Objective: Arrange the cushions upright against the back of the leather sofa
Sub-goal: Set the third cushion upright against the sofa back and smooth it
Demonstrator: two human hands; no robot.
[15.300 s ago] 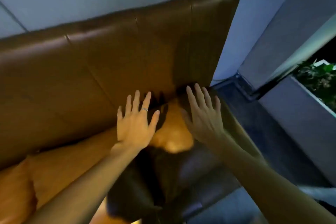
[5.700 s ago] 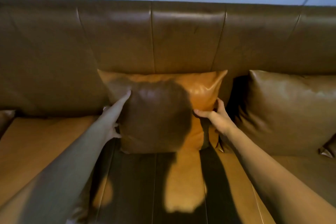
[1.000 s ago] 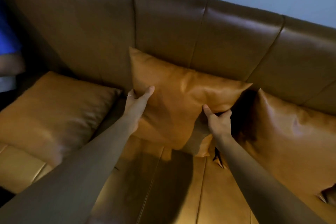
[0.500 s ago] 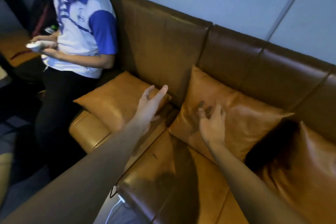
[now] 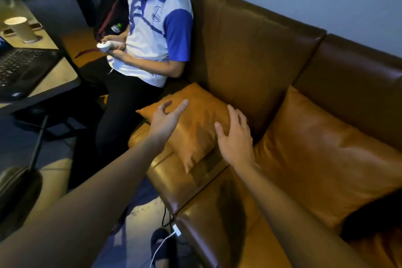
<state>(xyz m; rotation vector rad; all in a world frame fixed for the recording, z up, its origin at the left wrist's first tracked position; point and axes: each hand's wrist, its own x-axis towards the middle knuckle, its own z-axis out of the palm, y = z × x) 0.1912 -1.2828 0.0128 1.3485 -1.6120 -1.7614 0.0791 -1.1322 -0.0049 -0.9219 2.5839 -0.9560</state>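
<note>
A tan leather cushion [image 5: 196,128] lies flat on the seat of the brown leather sofa [image 5: 256,54], close to a seated person. My left hand [image 5: 166,118] hovers over its left part with fingers spread. My right hand [image 5: 236,139] reaches over its right edge, fingers apart; I cannot tell whether either hand touches it. Another tan cushion [image 5: 315,154] leans upright against the sofa back to the right. Both hands hold nothing.
A person in a white and blue polo shirt [image 5: 152,28] sits at the sofa's left end holding a white controller [image 5: 106,45]. A table [image 5: 54,72] at the left carries a laptop [image 5: 19,67] and a paper cup [image 5: 21,28]. A white cable [image 5: 165,241] lies on the floor.
My view swung left from the middle cushion, which I released upright. Both hands moved left and now spread over the flat cushion next to the seated person.
</note>
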